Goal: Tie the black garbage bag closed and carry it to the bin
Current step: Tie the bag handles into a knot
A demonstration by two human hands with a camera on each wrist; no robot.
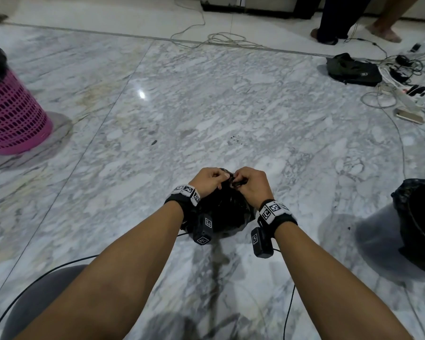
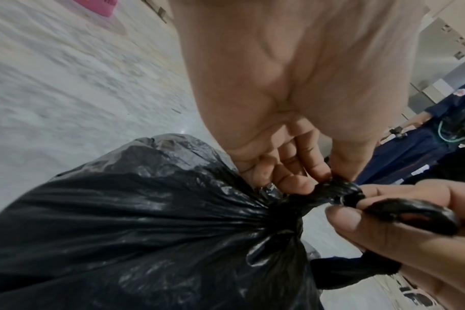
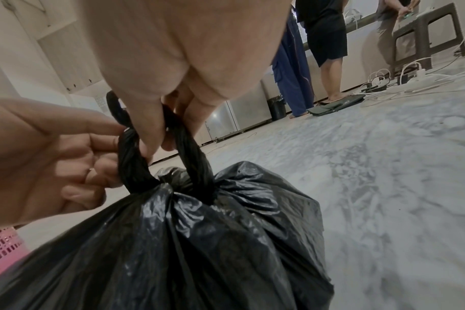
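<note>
The left hand [image 1: 207, 180] and right hand [image 1: 252, 184] each pinch a twisted end of the black garbage bag [image 1: 225, 212]. Pulling both ends apart evenly should make the knot tight.

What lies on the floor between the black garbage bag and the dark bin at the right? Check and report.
Nothing visible. In the head view only bare marble floor separates the black garbage bag, gripped by the left hand and right hand, from the dark bin. The cables run farther back.

Home: marble floor [image 1: 206, 106], cabinets [image 3: 67, 52], laundry basket [image 1: 10, 114].
</note>
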